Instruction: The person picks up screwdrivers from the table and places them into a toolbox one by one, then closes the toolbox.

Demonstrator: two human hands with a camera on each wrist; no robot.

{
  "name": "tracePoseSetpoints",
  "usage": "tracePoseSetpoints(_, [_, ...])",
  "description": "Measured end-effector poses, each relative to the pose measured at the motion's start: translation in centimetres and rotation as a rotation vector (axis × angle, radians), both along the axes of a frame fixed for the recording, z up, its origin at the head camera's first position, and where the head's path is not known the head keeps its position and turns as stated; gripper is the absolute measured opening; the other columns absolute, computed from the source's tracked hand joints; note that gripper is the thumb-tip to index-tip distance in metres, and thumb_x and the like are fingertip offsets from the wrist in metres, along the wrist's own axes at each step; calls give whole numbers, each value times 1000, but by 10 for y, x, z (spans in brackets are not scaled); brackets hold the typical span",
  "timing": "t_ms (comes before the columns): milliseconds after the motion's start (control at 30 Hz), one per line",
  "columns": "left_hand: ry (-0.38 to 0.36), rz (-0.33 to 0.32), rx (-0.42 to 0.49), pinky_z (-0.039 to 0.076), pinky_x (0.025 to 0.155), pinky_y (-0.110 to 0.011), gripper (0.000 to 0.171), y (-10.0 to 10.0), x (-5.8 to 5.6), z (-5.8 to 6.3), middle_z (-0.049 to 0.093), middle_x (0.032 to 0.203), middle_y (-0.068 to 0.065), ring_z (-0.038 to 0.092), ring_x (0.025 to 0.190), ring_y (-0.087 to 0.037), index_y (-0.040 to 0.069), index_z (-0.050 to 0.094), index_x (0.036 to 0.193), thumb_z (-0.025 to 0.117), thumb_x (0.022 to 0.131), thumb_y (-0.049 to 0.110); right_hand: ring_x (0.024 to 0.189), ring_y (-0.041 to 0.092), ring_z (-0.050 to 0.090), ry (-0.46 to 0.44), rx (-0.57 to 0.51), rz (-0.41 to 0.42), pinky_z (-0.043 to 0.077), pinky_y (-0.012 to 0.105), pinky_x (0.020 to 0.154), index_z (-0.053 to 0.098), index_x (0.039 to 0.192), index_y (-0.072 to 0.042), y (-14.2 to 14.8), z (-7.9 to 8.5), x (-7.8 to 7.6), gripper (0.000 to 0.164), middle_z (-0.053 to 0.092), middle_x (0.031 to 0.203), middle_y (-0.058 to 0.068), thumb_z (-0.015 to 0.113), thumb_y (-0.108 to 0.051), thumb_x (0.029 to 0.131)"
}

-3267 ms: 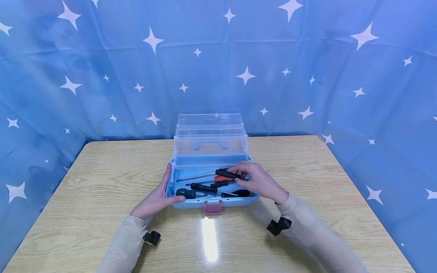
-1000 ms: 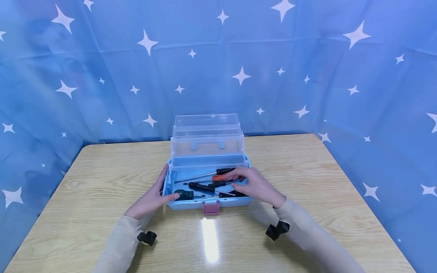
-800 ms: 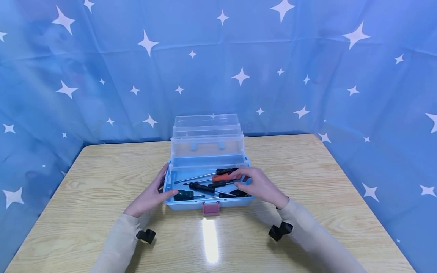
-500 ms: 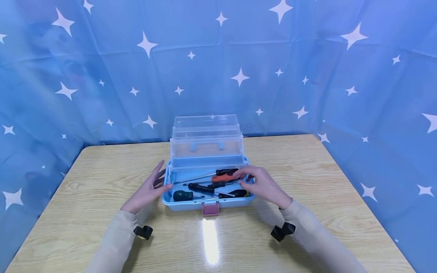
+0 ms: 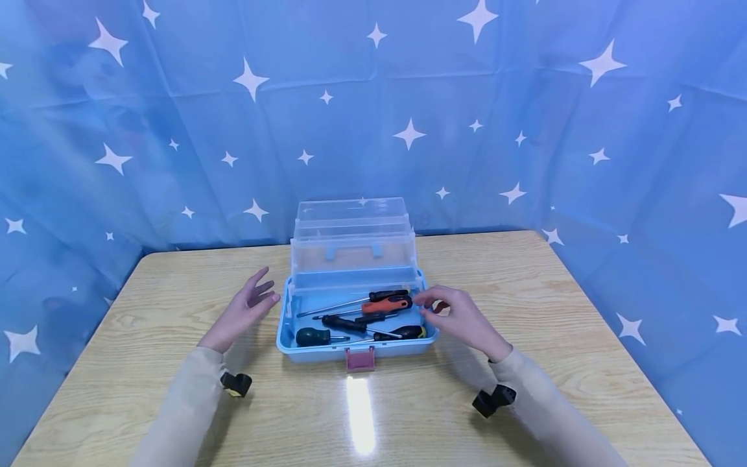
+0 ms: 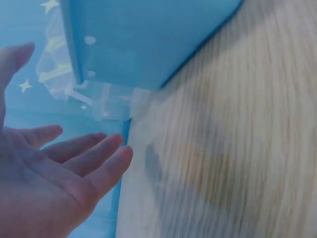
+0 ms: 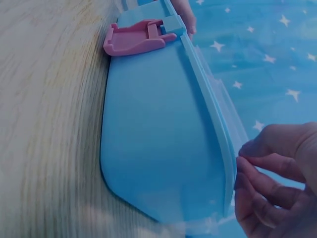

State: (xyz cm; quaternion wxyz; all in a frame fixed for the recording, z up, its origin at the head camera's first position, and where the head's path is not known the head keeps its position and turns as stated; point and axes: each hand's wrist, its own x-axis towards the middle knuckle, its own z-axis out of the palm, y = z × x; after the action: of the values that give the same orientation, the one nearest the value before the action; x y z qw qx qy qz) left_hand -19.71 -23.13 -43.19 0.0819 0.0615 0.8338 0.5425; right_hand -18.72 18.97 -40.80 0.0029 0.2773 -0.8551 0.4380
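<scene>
A light-blue toolbox (image 5: pixel 327 355) stands on the table with its clear lid (image 5: pixel 353 250) raised. Inside lie several screwdrivers: an orange-handled one (image 5: pixel 387 305), a stubby green-handled one (image 5: pixel 312 336), a black-and-yellow one (image 5: pixel 403 333), and others with black handles. My left hand (image 5: pixel 239 314) hovers left of the box, apart from it; in the left wrist view its fingers are spread with nothing in them. At the box's right rim is my right hand (image 5: pixel 461 318), fingers loosely bent and holding nothing. Whether they touch the rim I cannot tell.
A pink latch (image 5: pixel 360 360) hangs down at the box's front. The wooden table (image 5: pixel 175 292) extends on both sides of the box. Behind it hangs a blue curtain (image 5: pixel 233 130) with white stars.
Earlier my right hand held a black-handled screwdriver, which now lies in the box. It has since drawn right, off the tools. My left hand let go of the box's left side and moved left.
</scene>
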Motion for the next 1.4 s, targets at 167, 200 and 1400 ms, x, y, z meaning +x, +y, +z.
tracePoseSetpoints(167, [-5,29,-57,30,106,-56,78,-2,-11,-2,23,152,-29,30,136,-45,9,9,156,53,99,39,86,19,61,-19,-3,-20,53,37,73,69,109,0,4,-2,0,20,68,106,13,62,0,91])
tracePoseSetpoints(200, [-6,32,-68,30,105,-57,79,-2,-14,-2,22,153,-29,30,136,-46,9,8,156,53,99,41,87,20,62,-23,-8,-26,53,37,74,69,109,0,4,-2,0,20,68,106,12,62,0,91])
tracePoseSetpoints(1400, [-96,11,-249,25,108,-57,71,25,-83,-6,23,153,-28,27,137,-44,3,7,154,36,104,43,87,19,60,-10,-48,-221,53,36,74,70,106,-3,7,-11,-6,18,68,99,5,62,1,90])
